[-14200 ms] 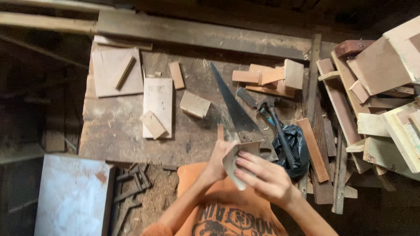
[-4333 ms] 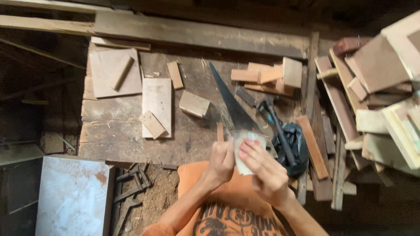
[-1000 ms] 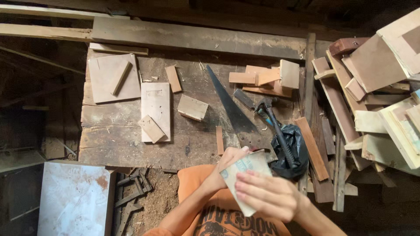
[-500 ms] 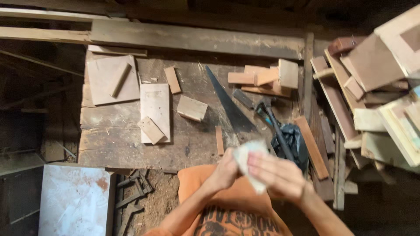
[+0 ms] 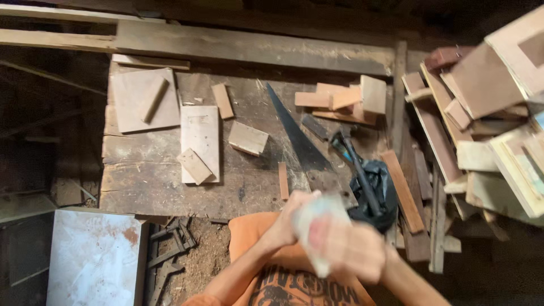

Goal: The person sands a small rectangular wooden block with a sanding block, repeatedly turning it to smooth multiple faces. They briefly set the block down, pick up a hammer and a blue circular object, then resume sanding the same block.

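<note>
A pale sheet of sandpaper (image 5: pixel 317 232) is gripped between both hands at the lower centre of the frame, just below the bench edge; against the picture half a second ago, the right hand (image 5: pixel 348 249) is now blurred and shifted down over the sheet, so a rubbing stroke across what the left hand (image 5: pixel 289 224) steadies is judged to be under way; whether a small piece is pinched beneath the paper cannot be told. On the worn workbench (image 5: pixel 141 175) a handsaw (image 5: pixel 297 139) is laid diagonally at centre, unmoved; a hammer (image 5: pixel 354 167) rests on a black bag (image 5: pixel 379 187) to its right; flat wood offcuts (image 5: pixel 198 141) are scattered at the upper left; scrap boards (image 5: pixel 481 113) are heaped at the right; sawdust (image 5: pixel 204 260) covers the floor at the lower left.
</note>
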